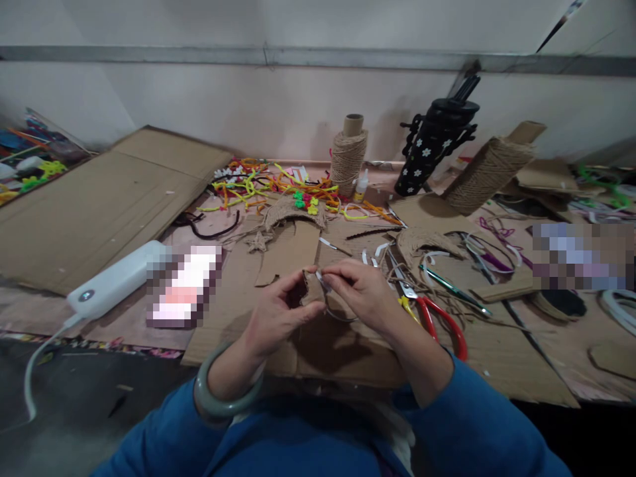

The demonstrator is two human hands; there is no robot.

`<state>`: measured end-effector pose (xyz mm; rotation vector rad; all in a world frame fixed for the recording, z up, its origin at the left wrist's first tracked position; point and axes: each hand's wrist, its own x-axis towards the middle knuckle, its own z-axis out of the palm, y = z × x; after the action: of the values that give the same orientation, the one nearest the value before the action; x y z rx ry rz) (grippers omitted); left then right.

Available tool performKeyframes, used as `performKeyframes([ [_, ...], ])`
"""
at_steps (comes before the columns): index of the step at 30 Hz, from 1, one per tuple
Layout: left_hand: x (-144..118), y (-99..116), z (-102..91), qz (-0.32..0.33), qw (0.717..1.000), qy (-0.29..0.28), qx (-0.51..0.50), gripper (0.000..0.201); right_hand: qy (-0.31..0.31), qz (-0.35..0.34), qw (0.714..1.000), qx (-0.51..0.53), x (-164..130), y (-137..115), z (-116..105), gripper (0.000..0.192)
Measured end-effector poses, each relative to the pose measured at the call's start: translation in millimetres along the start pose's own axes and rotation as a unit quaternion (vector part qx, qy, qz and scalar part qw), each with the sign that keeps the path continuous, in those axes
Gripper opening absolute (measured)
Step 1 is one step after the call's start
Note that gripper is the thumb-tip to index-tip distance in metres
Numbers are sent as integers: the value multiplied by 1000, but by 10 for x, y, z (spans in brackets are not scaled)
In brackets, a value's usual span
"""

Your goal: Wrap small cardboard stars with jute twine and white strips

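My left hand is closed around a small piece of cardboard, held above the cardboard sheet near the table's front edge. At its upper edge, my right hand pinches a narrow white strip. The two hands almost touch, and fingers hide part of the cardboard piece. Below the right fingers, a thin cord-like loop hangs or lies. Red-handled scissors rest to the right of the right hand. Beyond the hands lie a twine-wrapped crescent with small coloured flowers and a twine star.
Two twine spools, a glue bottle and a black flowered holder stand at the back. Pipe cleaners form a pile. A large cardboard sheet, white power bank and blurred phone lie left.
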<state>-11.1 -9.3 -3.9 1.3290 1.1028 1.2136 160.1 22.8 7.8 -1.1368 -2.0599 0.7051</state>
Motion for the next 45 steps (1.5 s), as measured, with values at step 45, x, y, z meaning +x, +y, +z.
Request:
performKeyframes([
  [45,-23,-183,0,55,996,-24,65,51,13,73,996,-42,4,-81,34,11],
])
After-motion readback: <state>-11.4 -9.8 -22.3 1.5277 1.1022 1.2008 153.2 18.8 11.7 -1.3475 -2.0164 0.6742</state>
